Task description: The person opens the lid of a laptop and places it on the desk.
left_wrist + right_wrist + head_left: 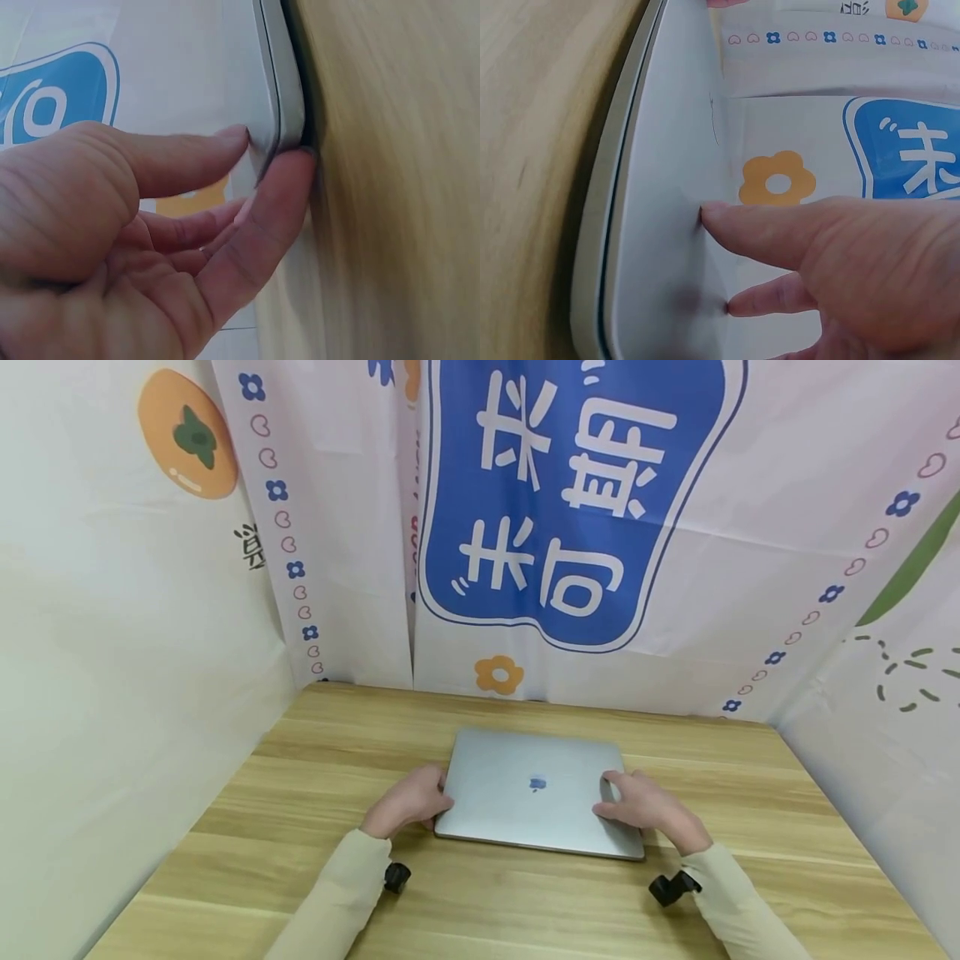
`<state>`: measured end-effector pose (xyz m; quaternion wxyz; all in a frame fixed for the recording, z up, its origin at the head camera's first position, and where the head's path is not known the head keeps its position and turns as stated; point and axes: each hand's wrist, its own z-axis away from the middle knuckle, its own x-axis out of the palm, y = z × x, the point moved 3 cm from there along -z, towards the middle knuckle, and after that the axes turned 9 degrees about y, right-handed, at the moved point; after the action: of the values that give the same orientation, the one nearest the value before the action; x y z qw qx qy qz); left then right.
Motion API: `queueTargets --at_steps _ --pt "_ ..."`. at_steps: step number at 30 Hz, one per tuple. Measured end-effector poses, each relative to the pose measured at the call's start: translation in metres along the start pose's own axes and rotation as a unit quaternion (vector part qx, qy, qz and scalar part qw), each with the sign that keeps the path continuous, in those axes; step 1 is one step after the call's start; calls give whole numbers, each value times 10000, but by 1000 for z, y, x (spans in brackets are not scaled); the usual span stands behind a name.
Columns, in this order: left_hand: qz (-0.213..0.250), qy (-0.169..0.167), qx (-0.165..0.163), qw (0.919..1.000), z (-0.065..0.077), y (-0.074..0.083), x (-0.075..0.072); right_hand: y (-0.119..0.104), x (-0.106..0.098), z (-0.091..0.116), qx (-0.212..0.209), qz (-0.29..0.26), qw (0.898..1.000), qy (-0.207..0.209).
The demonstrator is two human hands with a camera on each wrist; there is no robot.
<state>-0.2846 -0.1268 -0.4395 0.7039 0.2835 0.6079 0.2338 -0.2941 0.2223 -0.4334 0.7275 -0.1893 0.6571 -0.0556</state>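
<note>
A closed silver laptop with a logo on its lid lies flat on the wooden table, slightly turned. At its left edge, my left hand pinches the near corner. The left wrist view shows the thumb against the lid and a finger at the underside. Over the right part of the lid, my right hand rests with thumb and fingertips touching the surface. In the right wrist view, the thumb points straight onto the lid, with another finger beside it.
The wood-grain table is bounded at the back by a printed curtain with a blue sign shape. White walls stand to the left and right. A black wrist camera sits on the left sleeve, another on the right.
</note>
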Motion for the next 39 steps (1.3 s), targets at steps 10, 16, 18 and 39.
queueTargets --at_steps 10,16,18,39 --pt "-158 -467 434 9978 -2 -1 -9 -5 2 6 -124 353 9993 43" --pt "-620 -342 1056 9919 1 -5 -10 -13 7 17 -535 1246 9902 321" --pt "-861 -254 1179 9890 1 -7 -10 -16 9 20 -612 1472 9865 375" --pt "-1259 -611 1323 9813 7 -11 0 -93 36 39 -2617 411 9631 477"
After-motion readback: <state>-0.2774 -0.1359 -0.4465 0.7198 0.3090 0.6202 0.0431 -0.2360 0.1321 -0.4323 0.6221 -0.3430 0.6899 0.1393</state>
